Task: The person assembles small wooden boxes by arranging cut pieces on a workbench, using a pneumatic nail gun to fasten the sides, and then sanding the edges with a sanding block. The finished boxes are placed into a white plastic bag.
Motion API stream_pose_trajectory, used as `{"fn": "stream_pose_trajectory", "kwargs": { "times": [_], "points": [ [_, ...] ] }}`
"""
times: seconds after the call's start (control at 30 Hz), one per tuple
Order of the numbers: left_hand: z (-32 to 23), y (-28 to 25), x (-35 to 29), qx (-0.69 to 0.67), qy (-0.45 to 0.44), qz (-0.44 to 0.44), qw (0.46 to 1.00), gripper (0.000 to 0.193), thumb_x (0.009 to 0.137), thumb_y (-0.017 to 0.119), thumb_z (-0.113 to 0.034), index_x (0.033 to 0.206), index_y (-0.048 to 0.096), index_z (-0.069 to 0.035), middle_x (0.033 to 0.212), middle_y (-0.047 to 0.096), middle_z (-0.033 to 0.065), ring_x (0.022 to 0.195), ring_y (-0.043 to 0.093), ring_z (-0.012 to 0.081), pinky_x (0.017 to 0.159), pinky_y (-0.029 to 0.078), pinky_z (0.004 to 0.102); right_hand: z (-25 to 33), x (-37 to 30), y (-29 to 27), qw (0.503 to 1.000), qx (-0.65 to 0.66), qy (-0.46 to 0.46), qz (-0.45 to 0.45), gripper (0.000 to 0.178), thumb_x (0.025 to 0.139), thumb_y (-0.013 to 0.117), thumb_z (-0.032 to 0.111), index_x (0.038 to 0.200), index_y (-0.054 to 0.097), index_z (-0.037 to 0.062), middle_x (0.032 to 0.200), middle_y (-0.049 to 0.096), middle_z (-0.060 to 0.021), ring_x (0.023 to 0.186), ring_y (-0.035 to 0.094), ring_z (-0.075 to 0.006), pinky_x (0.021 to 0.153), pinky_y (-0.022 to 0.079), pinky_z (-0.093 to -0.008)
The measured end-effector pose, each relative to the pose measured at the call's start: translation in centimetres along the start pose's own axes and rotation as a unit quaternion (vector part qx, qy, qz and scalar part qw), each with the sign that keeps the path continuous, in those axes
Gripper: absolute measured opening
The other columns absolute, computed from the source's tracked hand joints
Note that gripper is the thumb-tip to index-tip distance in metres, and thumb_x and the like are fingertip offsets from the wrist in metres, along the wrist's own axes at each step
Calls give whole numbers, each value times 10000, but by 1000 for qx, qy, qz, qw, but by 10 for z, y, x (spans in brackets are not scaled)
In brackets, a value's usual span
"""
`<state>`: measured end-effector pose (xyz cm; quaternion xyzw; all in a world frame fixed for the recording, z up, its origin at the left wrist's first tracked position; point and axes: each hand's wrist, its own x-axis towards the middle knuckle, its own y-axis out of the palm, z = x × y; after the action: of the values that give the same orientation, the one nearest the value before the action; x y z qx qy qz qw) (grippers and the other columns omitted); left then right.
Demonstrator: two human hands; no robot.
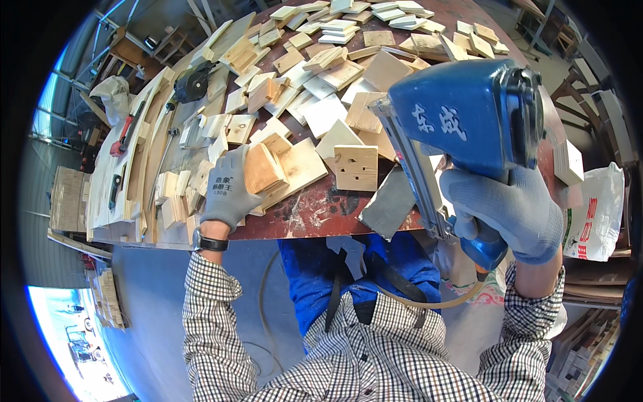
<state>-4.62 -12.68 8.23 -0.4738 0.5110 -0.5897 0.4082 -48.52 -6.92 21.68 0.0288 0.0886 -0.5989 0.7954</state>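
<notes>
My right hand (506,208) wears a grey glove and is wrapped round the handle of a blue pneumatic nail gun (462,114). The gun's long metal magazine (415,171) slants down over the near table edge, and an air hose (435,305) runs from its handle. At the left, my gloved left hand (229,191) grips the side of a small wooden block (263,169), fingers along its left and thumb at its near end. That block rests against a wider pale board (298,167). Between the hands stands a small square board (355,167) with dark marks.
Many loose wooden pieces (325,114) cover the dark red table (315,218). Further left lie a black tape measure (192,84), a red-handled tool (122,136) and a utility knife (115,189). A dark grey flat piece (388,204) overhangs the near edge. A white sack (596,214) stands at the right.
</notes>
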Motion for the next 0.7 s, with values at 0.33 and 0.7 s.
{"fn": "stream_pose_trajectory", "kwargs": {
  "times": [0.33,0.7],
  "points": [
    [33,1,-2,-77,40,28,996,1073,665,950,-227,1575,407,-56,1485,521,207,1398,492,425,1215,404,476,-2,4,1,999,3,-41,14,202,933,785,131,1061,703,-1,663,681,-57,480,639,-117,474,522,-260],
    [24,-19,-11,-56,152,-43,986,1010,735,925,-323,1575,432,-56,1482,550,218,1397,524,418,1211,418,489,-11,10,-7,997,-40,-66,12,191,941,779,117,1072,707,-3,702,699,-67,501,656,-111,467,525,-259]
  ]
}}
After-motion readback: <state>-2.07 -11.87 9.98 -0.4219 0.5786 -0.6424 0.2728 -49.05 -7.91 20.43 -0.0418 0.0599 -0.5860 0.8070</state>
